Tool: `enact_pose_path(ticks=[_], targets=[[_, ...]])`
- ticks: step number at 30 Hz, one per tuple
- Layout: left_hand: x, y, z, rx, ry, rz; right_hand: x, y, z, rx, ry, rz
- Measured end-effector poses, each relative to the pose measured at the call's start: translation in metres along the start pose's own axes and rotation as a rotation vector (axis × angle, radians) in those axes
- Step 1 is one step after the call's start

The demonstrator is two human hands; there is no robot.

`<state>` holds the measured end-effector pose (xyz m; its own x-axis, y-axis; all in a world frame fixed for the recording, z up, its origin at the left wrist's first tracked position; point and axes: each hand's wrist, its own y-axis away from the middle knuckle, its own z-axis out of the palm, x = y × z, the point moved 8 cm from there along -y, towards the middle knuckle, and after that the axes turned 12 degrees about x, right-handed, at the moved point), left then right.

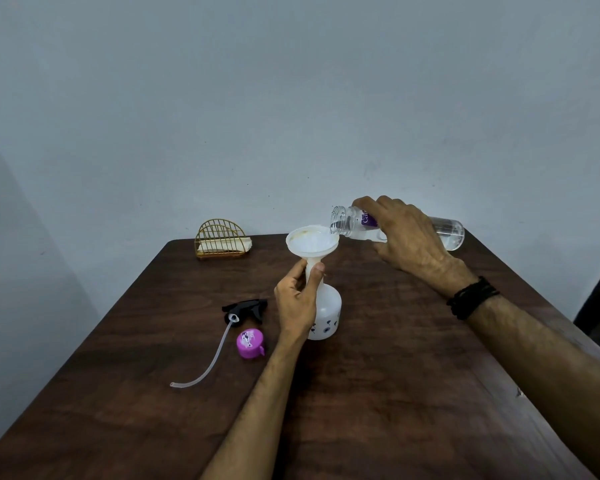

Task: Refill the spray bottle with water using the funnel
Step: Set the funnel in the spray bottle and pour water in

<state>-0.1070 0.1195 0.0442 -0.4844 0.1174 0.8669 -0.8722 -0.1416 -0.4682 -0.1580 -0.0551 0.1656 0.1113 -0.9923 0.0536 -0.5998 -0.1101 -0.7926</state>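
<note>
Pouring stage: water bottle (395,226) tipped over the funnel (311,241).
We see the right hand (409,237) grip clamped on the near-horizontal bottle, mouth at the rim; the left hand (297,299) pinches the funnel stem.

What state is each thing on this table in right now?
Spray bottle: upright, uncapped.
Funnel: seated in its neck.
Water bottle: tipped, pouring.
Spray head: lying off.
Purple cap: off.
Left hand: grips funnel stem.
Right hand: holds water bottle.
</note>
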Motion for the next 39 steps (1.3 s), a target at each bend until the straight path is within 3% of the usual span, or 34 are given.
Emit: enact_pose_path(ticks=[39], targets=[[-0.0060,-0.0004,0.0004,-0.001,0.007,-0.023,0.0019,-0.0075,-0.0051,-0.009,0.058,-0.045]])
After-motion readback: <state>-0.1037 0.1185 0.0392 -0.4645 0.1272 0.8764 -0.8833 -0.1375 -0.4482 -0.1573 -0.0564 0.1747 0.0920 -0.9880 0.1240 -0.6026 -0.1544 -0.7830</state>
